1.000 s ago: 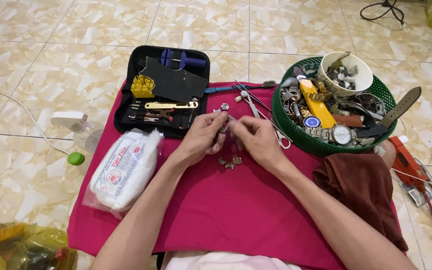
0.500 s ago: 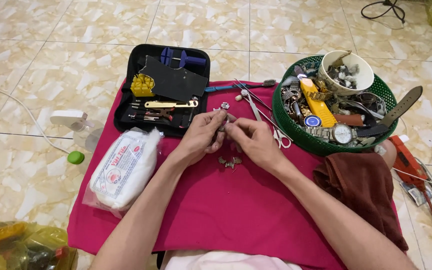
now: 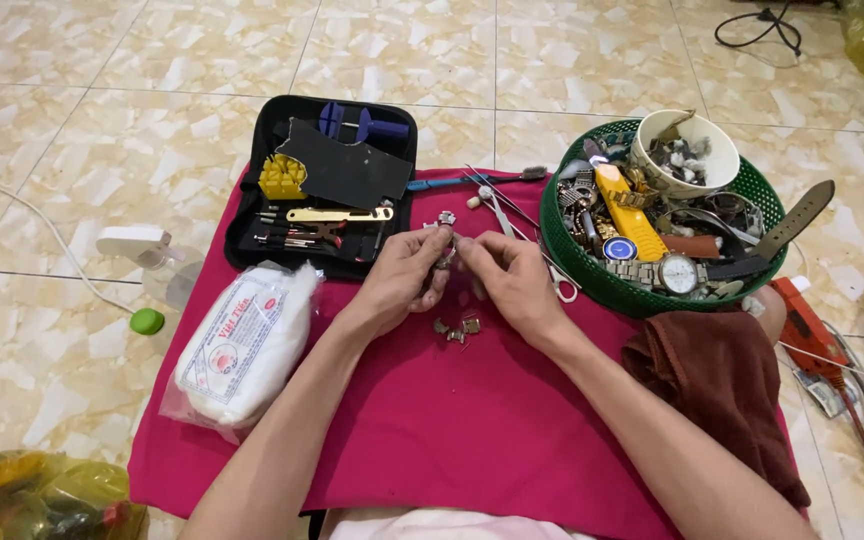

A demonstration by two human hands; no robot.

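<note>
Evidently a small metal watch part [image 3: 446, 256] is pinched between both hands over the pink cloth [image 3: 432, 430] — the left hand [image 3: 400, 280] and right hand [image 3: 512, 280] are closed narrowly upon it, fingers [image 3: 430, 262] meeting at its ends. Loose metal links [image 3: 455, 327] lie just below. The piece is best kept low over the cloth — so anything dropped is caught — and steadied close to the tool case [image 3: 327, 190].

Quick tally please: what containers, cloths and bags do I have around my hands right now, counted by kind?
Tool cases: 1, black tool case
Baskets: 1, green basket
Bowls: 1, white bowl
Cloths: 2, pink cloth, brown cloth
Bags: 1, white bag
Total: 6
</note>
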